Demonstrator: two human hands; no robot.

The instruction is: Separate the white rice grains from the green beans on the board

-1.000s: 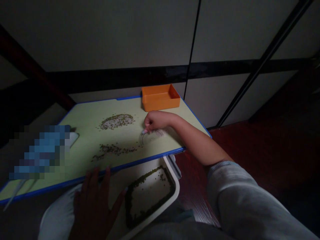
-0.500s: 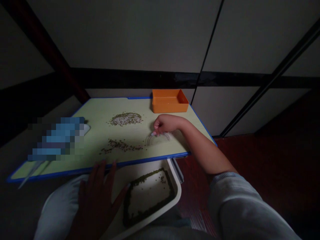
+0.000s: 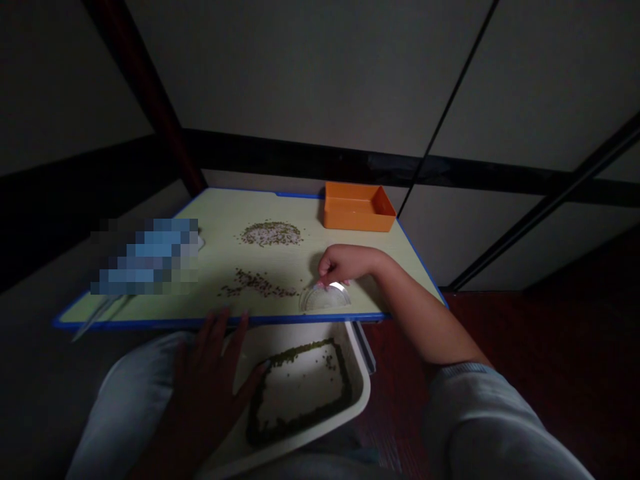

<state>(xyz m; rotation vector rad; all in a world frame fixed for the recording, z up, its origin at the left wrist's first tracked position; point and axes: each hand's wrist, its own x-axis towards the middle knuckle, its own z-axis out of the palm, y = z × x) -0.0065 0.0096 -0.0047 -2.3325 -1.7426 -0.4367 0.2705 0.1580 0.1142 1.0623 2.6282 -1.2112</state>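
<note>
My right hand [image 3: 345, 263] is closed, its fingertips pinching the curved edge of a clear protractor [image 3: 325, 298] low over the pale table near its front edge. Left of the protractor lies a loose scatter of small green and dark beans [image 3: 257, 283]. A denser heap of mixed beans [image 3: 273, 233] sits behind it. Below the table edge, my left hand [image 3: 213, 380] is spread open at the left side of a white tub [image 3: 364, 383]. Green beans [image 3: 300, 423] line the tub's floor edges, with a few loose ones inside.
An orange box [image 3: 359, 220] stands at the table's back right corner. On the left lies a pixelated blue item [image 3: 155, 253], with a thin pale strip reaching past the front edge. The table [image 3: 215, 207] has a blue rim, with cabinet panels behind it.
My right hand has drawn the protractor slightly toward the table's front edge. The whole view has shifted, moving the table rightward in the picture. My left hand stays spread by the tub.
</note>
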